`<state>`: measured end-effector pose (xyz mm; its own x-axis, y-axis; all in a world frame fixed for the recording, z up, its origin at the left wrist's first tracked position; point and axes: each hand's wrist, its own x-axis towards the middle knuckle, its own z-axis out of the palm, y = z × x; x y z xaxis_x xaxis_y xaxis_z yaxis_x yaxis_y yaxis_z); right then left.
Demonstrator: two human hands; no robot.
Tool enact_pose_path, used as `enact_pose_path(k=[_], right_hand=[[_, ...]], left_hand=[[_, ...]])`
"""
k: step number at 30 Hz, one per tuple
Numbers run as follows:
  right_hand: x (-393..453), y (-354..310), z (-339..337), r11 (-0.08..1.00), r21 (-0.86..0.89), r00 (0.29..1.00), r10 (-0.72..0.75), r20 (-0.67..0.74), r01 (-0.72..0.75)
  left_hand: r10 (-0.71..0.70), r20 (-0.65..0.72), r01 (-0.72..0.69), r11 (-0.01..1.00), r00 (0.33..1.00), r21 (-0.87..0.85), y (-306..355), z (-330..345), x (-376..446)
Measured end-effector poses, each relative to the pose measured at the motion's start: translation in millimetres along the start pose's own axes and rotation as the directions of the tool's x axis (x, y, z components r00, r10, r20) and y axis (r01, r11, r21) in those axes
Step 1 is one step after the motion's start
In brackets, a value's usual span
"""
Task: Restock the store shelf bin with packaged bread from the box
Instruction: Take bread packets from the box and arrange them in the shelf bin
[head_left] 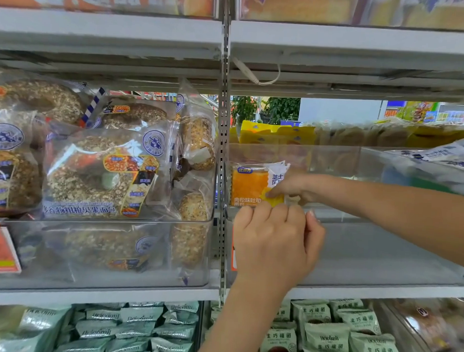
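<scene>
Centre: orange bread packet [247, 186] reads "肉松味吐司面包". Lower right: pale green packets [326, 339] read "Deleómil", "生巧福团". Left: bagel pack [98, 175], "贝果面包".

The grey shelf [353, 289] carries two clear bins [381, 251], the left apparently full of bagel packs [98, 175].

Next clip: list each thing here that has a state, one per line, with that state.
Orange bread packet: upright at the bin's left end, held.
Clear bin: nearly bare on this side.
Right hand: pinching the packet.
Left hand: curled at the bin's front wall; grip unclear.
Bagel bin: full.
</scene>
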<state>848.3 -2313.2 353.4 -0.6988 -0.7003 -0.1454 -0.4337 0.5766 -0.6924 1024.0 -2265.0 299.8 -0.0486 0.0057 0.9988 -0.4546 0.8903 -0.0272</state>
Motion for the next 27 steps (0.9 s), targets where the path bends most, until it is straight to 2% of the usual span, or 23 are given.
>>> enact_pose_path(k=[4, 6, 9, 12, 16, 18, 21, 22, 23, 25, 26, 27], right_hand=[[-24, -7, -18, 0.972, -0.216, 0.996, 0.09, -0.017, -0.092], [-43, -10, -32, 0.962, -0.267, 0.988, 0.013, -0.154, -0.054], [-65, -6, -52, 0.971, -0.187, 0.937, -0.198, -0.286, 0.148], [-110, 11, -51, 0.93, -0.094, 0.81, -0.358, -0.464, 0.356], [-197, 43, -22, 0.756, -0.045, 0.572, -0.531, -0.625, 0.653], [-230, 72, -1, 0.707, -0.043, 0.516, -0.554, -0.654, 0.705], [-262, 131, 46, 0.729, -0.11, 0.472, -0.542, -0.695, 0.676], [-268, 152, 64, 0.749, -0.126, 0.487, -0.539, -0.687, 0.651], [-270, 175, 84, 0.778, -0.118, 0.543, -0.529, -0.652, 0.617], [-276, 223, 131, 0.864, -0.046, 0.755, -0.464, -0.464, 0.502], [-279, 248, 155, 0.901, -0.028, 0.846, -0.417, -0.332, 0.433], [-282, 275, 180, 0.931, -0.047, 0.909, -0.363, -0.204, 0.362]], left_hand=[[-0.006, 0.032, 0.006, 1.0, 0.999, 0.011, 0, -2, 2], [-0.007, 0.064, 0.006, 1.0, 0.998, 0.008, -1, -4, 3], [-0.003, 0.13, 0.003, 1.0, 0.992, 0.003, 0, -9, 7], [0.005, 0.198, -0.006, 1.0, 0.98, 0.002, -1, -15, 7], [0.017, 0.294, -0.018, 1.0, 0.956, 0.003, 1, -30, -5], [-0.024, 0.313, 0.031, 0.999, 0.949, -0.017, 9, -45, -23], [0.001, 0.345, 0.046, 0.991, 0.939, -0.128, 23, -82, -73], [0.047, 0.367, 0.022, 0.983, 0.929, -0.182, 26, -96, -95], [0.091, 0.4, 0.001, 0.974, 0.912, -0.225, 29, -109, -119], [0.123, 0.53, 0.009, 0.971, 0.839, -0.239, 36, -132, -177], [0.095, 0.614, 0.049, 0.976, 0.784, -0.214, 40, -143, -203], [0.044, 0.716, 0.11, 0.98, 0.697, -0.168, 45, -153, -228]])
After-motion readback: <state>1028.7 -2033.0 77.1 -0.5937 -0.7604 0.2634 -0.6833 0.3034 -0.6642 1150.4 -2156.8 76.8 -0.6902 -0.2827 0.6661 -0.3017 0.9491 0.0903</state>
